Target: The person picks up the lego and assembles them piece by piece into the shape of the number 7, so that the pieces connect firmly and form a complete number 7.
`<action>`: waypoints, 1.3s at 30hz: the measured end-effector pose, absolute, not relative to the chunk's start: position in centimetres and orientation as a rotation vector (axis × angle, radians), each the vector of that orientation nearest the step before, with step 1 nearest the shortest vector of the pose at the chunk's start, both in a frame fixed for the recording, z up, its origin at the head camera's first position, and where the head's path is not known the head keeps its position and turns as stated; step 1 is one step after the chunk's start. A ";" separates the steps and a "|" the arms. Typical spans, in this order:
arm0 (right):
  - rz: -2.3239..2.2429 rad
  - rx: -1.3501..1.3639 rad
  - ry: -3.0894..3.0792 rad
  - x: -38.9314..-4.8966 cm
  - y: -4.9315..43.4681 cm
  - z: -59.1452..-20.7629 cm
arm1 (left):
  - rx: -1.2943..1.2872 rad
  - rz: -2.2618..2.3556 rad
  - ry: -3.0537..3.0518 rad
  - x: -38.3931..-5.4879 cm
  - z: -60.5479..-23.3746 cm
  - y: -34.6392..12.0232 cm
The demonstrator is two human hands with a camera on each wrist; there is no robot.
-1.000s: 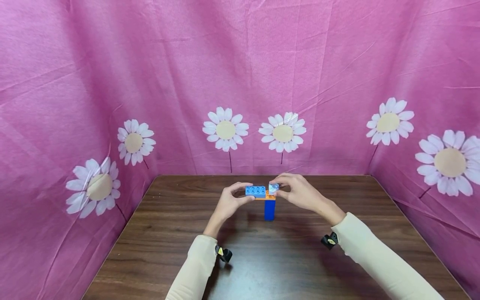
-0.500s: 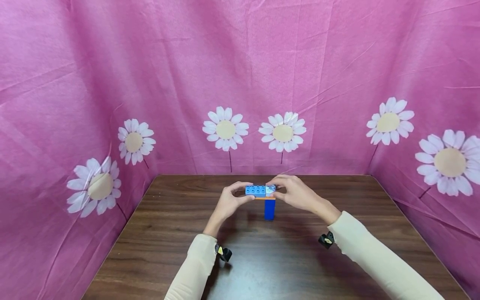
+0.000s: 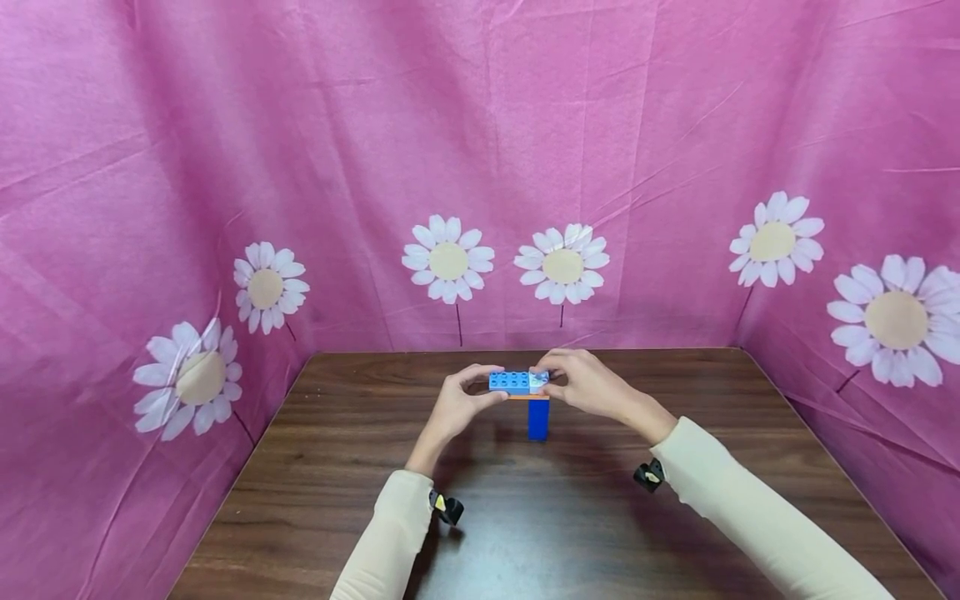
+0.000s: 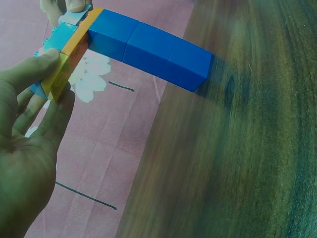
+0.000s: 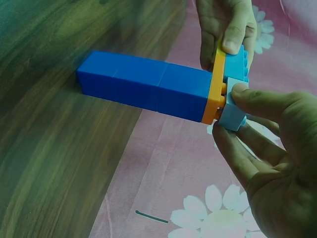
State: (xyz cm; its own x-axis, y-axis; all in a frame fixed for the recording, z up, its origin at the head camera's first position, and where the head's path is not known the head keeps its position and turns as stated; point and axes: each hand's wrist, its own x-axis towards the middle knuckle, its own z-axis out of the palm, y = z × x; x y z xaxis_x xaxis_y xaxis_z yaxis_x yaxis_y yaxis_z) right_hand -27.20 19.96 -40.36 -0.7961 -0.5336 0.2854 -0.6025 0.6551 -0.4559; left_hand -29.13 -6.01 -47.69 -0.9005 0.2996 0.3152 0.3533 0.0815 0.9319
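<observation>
A column of stacked dark blue bricks (image 3: 538,419) stands upright on the table, topped by a flat orange plate (image 5: 213,101). The plate juts out to the left, and its far end (image 4: 56,79) looks yellow. On it sits a light blue brick (image 3: 509,382), pinched at its left end between the thumb and fingers of my left hand (image 3: 459,403). My right hand (image 3: 596,385) pinches a small pale patterned brick (image 5: 233,106) over the plate's right end, beside the light blue brick. In the right wrist view, orange studs show in a narrow gap under the pale brick.
Around the column spreads a dark wooden table (image 3: 337,467). A pink cloth (image 3: 480,125) printed with white daisies hangs along its back and both sides. Each sleeve cuff carries a small black wrist camera (image 3: 649,476).
My right hand has brought the pale brick left and down, from above the orange studs to a spot against the light blue brick. My left hand keeps its grip in place.
</observation>
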 end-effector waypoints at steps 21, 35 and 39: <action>0.815 0.939 -2.767 -27.2 19.7 -40.1 | -0.677 -1.969 -2.291 -29.2 -47.8 -6.0; 0.823 0.945 -2.771 -27.4 19.7 -40.2 | -0.679 -1.984 -2.283 -29.2 -47.8 -6.0; 0.825 0.936 -2.775 -27.4 19.6 -40.2 | -0.681 -1.979 -2.283 -29.2 -47.7 -6.1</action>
State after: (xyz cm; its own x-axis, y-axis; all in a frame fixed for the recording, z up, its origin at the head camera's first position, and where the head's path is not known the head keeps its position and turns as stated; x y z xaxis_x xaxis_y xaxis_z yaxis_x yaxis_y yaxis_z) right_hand -27.43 19.62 -40.18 -0.8064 -0.5330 0.2563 -0.5864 0.6647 -0.4630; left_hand -29.22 -6.08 -47.70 -0.9025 0.2957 0.3132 0.3520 0.0873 0.9319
